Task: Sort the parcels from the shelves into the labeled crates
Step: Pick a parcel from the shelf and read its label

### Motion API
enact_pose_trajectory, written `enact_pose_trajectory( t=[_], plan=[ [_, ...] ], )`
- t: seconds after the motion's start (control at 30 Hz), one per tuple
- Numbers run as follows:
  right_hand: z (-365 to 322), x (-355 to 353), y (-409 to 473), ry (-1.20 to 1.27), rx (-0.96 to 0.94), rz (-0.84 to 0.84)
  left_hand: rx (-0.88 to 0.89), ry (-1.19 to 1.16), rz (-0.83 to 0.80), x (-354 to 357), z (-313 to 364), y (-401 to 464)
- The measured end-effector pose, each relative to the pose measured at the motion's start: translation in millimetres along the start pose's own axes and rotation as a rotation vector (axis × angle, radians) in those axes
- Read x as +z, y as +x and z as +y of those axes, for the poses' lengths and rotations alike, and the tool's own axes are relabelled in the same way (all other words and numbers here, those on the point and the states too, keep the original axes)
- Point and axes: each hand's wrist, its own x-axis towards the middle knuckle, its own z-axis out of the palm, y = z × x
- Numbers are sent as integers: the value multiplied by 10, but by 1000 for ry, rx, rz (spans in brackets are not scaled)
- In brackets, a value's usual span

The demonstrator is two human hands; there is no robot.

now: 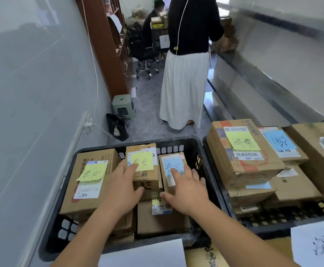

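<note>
A black plastic crate [176, 143] in front of me holds several cardboard parcels. My left hand [122, 186] lies with straight fingers on the middle parcel [147, 182], which carries a yellow note. My right hand [186, 189] rests on a smaller parcel with a blue note [171, 162], fingers spread over its top and thumb at its near edge. A large parcel with a yellow note [91, 180] fills the crate's left side. A paper label [143, 255] hangs on the crate's near wall.
A second black crate [272, 222] to the right is piled with parcels, the top one [242, 151] bearing a yellow note. A person in a white skirt [184, 89] stands in the aisle ahead. A green stool [122, 106] and a black bag [116, 128] sit by the left wall.
</note>
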Motion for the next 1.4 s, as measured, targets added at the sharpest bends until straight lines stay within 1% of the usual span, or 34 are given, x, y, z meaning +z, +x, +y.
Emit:
enact_pose_trajectory(
  t=[0.27,0.37,0.47,0.6,0.73,0.9,1.03,1.27,1.4],
  plan=[
    [-240,-147,-580,21,77,78,219,116,-3,-179,-12,-343],
    [-287,-182,-860,43,91,126,287,99,-18,-235,32,-513],
    [-239,-215,-1169,69,127,169,392,75,-40,-251,174,-674],
    [-28,-231,-1648,71,230,204,543,102,-61,-197,514,-891],
    [315,-266,-2182,62,352,250,685,68,-117,-57,1019,-1123],
    [880,-296,-2930,79,515,301,872,80,-151,171,1777,-1553],
    [1371,-301,-3600,85,642,345,985,94,-219,367,2424,-1965],
    [2323,-210,-4928,149,826,373,1147,133,-307,761,3602,-2962],
    [2814,-105,-5649,165,909,376,1263,129,-292,963,4247,-3573]
  ],
)
